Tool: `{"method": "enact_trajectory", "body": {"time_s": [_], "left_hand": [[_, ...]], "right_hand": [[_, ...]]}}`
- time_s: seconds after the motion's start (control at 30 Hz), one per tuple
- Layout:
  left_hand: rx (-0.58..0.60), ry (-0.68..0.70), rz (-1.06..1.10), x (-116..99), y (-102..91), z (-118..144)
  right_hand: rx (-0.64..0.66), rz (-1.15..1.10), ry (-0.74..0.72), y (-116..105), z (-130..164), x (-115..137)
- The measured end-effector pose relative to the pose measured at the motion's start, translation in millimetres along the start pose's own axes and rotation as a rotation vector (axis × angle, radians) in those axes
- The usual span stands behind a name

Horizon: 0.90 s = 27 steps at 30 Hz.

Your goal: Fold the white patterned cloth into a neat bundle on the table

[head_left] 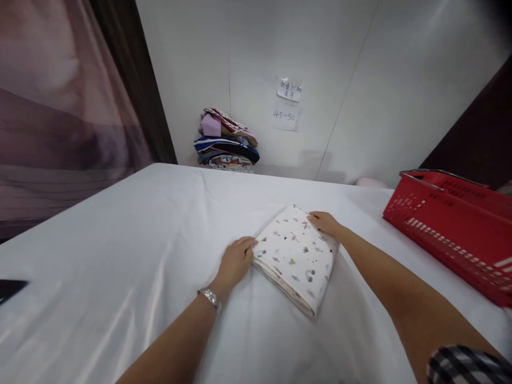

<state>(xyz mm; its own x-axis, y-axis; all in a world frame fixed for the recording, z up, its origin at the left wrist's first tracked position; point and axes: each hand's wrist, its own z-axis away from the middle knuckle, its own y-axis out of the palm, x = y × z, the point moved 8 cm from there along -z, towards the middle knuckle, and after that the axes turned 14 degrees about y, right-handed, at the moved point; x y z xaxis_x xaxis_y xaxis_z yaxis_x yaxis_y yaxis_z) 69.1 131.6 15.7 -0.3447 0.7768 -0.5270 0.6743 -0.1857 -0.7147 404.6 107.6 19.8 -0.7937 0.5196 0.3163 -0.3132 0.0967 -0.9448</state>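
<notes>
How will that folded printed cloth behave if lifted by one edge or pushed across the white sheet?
The folded printed cloth would probably sag and unfold if lifted by one edge: its stacked layers show loose along the near side. It looks light for its size. Pushed, it may drag the white sheet, which already shows wrinkles. The left hand and right hand rest at opposite edges.

Even, soft overhead light; sheen on white tabletop (120,256); faint shadows; wide-angle bending at edges; blurred curtain (60,106) at left.
</notes>
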Motion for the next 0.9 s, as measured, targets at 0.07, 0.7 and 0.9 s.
{"method": "enact_trajectory", "body": {"time_s": [0.07,0.7,0.9], "left_hand": [[-0.003,0.012,0.018,-0.8,-1.3,-1.6],[0.247,0.579,-0.202,-152.7,43.6,42.1],[0.291,0.584,-0.258,-175.6,61.4,45.8]], "right_hand": [[0.005,0.014,0.029,-4.7,13.8,-16.3],[-0.115,-0.024,0.272,-7.3,51.5,-74.6],[-0.093,-0.038,0.28,-15.8,61.0,-77.1]]}}
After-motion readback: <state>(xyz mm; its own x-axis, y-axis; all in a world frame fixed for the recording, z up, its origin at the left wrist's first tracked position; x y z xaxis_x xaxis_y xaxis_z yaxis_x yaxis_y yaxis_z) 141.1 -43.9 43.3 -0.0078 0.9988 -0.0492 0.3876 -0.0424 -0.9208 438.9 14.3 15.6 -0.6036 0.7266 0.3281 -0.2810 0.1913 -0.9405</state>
